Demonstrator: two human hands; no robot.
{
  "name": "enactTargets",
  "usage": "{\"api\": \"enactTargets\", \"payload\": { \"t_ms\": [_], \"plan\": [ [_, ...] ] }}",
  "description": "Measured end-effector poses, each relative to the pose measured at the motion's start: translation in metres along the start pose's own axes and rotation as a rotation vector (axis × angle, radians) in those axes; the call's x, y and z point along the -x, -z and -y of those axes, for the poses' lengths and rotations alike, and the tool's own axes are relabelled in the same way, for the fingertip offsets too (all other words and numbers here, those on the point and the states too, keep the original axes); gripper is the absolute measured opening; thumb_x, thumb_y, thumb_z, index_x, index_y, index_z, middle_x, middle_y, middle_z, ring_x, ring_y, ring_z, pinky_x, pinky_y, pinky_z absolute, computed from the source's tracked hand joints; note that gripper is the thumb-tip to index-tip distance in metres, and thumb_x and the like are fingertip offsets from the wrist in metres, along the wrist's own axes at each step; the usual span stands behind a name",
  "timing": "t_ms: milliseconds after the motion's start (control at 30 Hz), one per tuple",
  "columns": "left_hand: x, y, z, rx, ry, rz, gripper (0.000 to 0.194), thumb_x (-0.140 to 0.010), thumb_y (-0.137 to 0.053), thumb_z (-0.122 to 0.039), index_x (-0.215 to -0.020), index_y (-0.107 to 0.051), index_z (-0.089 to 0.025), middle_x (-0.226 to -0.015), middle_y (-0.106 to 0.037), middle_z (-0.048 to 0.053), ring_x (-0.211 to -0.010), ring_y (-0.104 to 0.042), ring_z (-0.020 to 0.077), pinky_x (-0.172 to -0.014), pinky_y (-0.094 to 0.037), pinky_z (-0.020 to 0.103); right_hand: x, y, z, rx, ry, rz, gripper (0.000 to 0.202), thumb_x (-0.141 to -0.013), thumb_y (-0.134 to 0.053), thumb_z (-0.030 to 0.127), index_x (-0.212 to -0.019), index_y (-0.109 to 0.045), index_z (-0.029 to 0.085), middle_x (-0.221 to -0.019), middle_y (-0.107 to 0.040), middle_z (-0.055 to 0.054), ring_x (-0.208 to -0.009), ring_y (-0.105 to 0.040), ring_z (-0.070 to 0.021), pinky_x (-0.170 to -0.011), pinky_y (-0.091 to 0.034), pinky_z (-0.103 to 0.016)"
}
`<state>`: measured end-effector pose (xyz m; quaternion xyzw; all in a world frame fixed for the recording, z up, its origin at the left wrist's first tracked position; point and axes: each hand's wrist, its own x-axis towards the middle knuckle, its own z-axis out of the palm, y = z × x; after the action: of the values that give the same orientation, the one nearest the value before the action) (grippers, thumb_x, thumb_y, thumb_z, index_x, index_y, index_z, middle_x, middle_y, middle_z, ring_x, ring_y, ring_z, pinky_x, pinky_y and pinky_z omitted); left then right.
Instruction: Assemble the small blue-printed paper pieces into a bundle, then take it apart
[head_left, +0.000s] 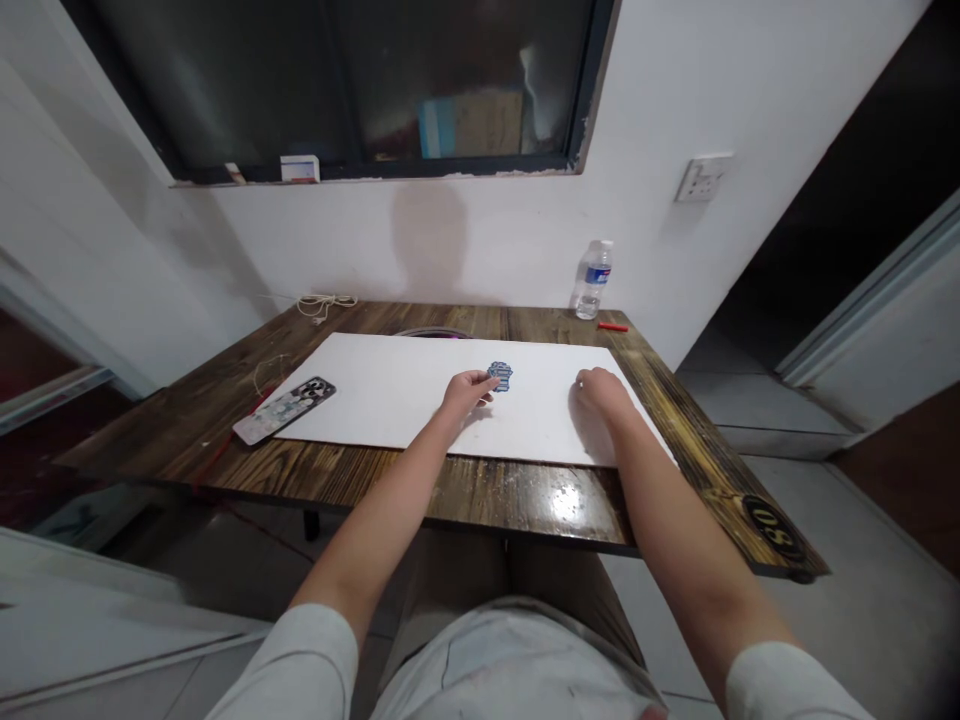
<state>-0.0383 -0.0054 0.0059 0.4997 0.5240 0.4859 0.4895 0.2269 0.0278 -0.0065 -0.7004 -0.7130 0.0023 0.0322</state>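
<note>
A small blue patterned piece (pixel 501 376) is pinched at its left edge by my left hand (pixel 466 392), just above the middle of a white board (pixel 375 390). Toward the board's right end, my right hand (pixel 598 388) is closed, with thumb and fingertips together. A tiny pale spot shows at those fingertips, too small to make out. The two hands are apart.
A phone in a patterned case (pixel 285 410) lies over the board's left edge. Behind the board are a white cable (pixel 327 302), a water bottle (pixel 594 282) and a red pen-like object (pixel 613 327). A round black "08" tag (pixel 772 526) is at the table's right corner.
</note>
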Motion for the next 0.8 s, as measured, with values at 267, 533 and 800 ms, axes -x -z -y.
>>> {"api": "enactTargets", "payload": {
  "t_ms": [267, 533, 800],
  "plan": [
    [0.0, 0.001, 0.0, -0.006, -0.002, 0.0, 0.036, -0.058, -0.083, -0.043, -0.075, -0.064, -0.017, -0.071, -0.066, 0.003, -0.058, -0.058, 0.0108, -0.054, -0.043, 0.023, 0.004, 0.006, 0.001, -0.103, -0.052, -0.055, 0.038, -0.088, -0.044, 0.015, -0.118, -0.067, 0.017, -0.117, -0.066, -0.015, -0.106, -0.062, -0.0259, -0.081, -0.046, -0.03],
    [0.001, 0.001, -0.001, 0.006, 0.002, 0.004, 0.036, -0.057, -0.083, -0.041, -0.074, -0.064, -0.016, -0.07, -0.065, 0.002, -0.058, -0.058, 0.0107, -0.053, -0.042, 0.022, 0.006, 0.0, 0.022, -0.356, 0.114, -0.113, 0.032, -0.081, -0.055, 0.016, -0.109, -0.072, 0.02, -0.105, -0.072, -0.008, -0.098, -0.064, -0.022, -0.078, -0.046, -0.027],
    [0.001, 0.0, -0.001, 0.013, -0.003, 0.0, 0.034, -0.059, -0.081, -0.04, -0.074, -0.063, -0.016, -0.071, -0.065, 0.002, -0.056, -0.057, 0.01, -0.051, -0.04, 0.021, 0.008, -0.004, 0.063, -1.094, 0.311, 0.004, 0.03, -0.071, -0.074, 0.038, -0.092, -0.074, 0.016, -0.07, -0.07, -0.002, -0.047, -0.057, -0.012, -0.051, -0.047, -0.025]
  ]
}}
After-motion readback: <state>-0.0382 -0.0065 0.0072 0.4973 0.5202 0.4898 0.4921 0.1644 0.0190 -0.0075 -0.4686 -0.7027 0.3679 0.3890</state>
